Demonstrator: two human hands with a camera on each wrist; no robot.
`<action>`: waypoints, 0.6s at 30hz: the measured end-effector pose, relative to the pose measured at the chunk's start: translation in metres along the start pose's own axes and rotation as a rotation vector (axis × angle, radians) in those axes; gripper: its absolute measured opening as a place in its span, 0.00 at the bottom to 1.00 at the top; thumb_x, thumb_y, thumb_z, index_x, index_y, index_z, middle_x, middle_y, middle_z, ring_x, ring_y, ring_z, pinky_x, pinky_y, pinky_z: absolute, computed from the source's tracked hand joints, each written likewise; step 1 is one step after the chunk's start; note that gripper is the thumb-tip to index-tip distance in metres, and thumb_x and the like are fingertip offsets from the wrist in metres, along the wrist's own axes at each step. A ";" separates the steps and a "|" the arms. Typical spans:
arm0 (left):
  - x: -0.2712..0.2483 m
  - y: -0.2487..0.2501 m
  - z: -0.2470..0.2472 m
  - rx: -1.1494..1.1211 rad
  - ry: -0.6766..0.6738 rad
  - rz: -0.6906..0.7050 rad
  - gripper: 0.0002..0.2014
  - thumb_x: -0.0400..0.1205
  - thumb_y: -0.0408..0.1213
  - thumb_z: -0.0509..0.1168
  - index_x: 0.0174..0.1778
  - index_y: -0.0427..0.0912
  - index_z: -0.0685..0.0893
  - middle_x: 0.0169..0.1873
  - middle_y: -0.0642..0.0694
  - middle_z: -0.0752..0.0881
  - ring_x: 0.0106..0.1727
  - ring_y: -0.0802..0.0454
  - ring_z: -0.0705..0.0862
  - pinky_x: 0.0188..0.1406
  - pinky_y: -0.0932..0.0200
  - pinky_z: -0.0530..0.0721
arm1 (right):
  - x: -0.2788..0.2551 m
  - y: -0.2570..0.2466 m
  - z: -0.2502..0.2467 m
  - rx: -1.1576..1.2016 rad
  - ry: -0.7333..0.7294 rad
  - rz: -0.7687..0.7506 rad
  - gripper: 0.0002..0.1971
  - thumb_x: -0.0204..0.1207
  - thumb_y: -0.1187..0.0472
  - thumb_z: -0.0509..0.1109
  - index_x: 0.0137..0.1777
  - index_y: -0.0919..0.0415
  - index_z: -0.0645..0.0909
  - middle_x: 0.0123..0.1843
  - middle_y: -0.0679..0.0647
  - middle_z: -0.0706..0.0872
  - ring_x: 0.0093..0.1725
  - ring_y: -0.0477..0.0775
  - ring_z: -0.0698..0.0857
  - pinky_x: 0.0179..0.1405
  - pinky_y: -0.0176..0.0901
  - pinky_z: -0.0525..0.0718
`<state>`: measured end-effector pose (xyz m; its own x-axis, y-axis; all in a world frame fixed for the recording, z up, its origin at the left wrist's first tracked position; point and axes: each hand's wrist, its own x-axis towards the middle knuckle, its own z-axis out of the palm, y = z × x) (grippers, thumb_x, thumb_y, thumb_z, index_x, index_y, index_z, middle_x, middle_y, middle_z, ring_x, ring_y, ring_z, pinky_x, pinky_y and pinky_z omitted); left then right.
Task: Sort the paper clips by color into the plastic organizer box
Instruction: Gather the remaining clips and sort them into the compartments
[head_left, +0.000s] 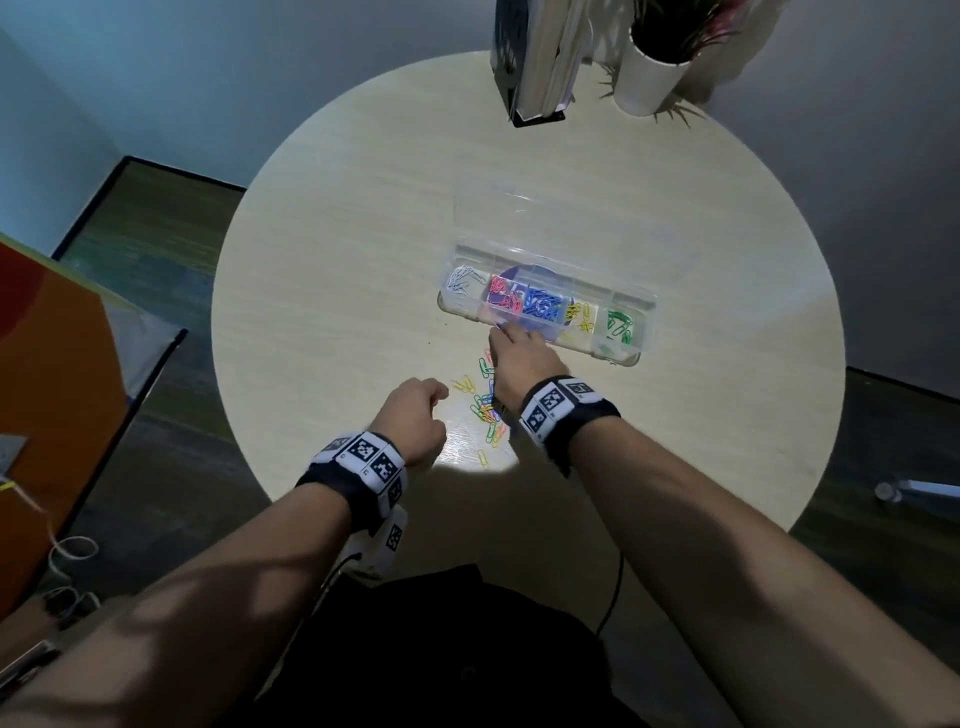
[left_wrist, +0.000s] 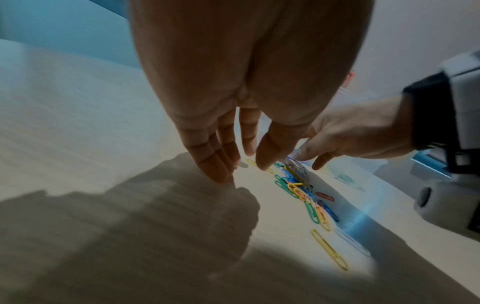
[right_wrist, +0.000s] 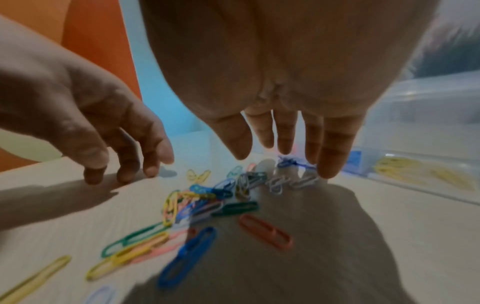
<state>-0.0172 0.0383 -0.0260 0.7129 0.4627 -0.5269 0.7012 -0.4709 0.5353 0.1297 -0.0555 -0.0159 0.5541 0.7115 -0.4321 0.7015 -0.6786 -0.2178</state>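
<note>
The clear plastic organizer box (head_left: 643, 332) lies open on the round table, holding white, pink, blue, yellow and green clips in separate compartments. A pile of loose mixed-colour paper clips (head_left: 485, 405) lies in front of it. My right hand (head_left: 513, 342) hovers at the far end of the pile, by the box's front wall below the blue compartment. Its fingers (right_wrist: 330, 162) hang straight down over white and blue clips (right_wrist: 291, 176) and hold nothing I can see. My left hand (head_left: 415, 410) is left of the pile, fingers (left_wrist: 215, 168) relaxed and empty.
The box's clear lid (head_left: 550, 223) lies flat behind it. At the table's far edge stand upright books in a black holder (head_left: 540, 67) and a white plant pot (head_left: 649, 78). An orange panel (head_left: 47, 364) is off the table's left side.
</note>
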 end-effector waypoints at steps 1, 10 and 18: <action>0.000 -0.002 0.000 0.001 -0.002 0.002 0.25 0.72 0.26 0.66 0.68 0.40 0.79 0.54 0.41 0.81 0.55 0.44 0.82 0.57 0.55 0.79 | 0.001 -0.001 0.003 -0.007 0.006 0.015 0.26 0.74 0.68 0.62 0.74 0.61 0.67 0.77 0.58 0.68 0.72 0.65 0.68 0.64 0.60 0.77; 0.008 -0.003 -0.004 -0.038 0.016 -0.009 0.25 0.73 0.26 0.64 0.68 0.40 0.80 0.52 0.43 0.80 0.56 0.44 0.82 0.60 0.53 0.80 | -0.011 0.012 0.008 0.107 0.059 0.035 0.20 0.75 0.69 0.62 0.68 0.58 0.73 0.73 0.53 0.70 0.72 0.61 0.67 0.61 0.59 0.80; 0.024 0.023 0.008 0.217 -0.025 0.036 0.42 0.69 0.26 0.63 0.80 0.52 0.59 0.67 0.45 0.65 0.68 0.44 0.67 0.57 0.48 0.80 | -0.032 0.014 0.021 0.022 -0.081 -0.095 0.26 0.76 0.68 0.59 0.75 0.56 0.69 0.77 0.52 0.66 0.71 0.58 0.66 0.64 0.54 0.77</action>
<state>0.0157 0.0324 -0.0314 0.7353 0.4249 -0.5280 0.6569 -0.6388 0.4005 0.1127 -0.0917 -0.0241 0.4470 0.7562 -0.4778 0.7387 -0.6133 -0.2795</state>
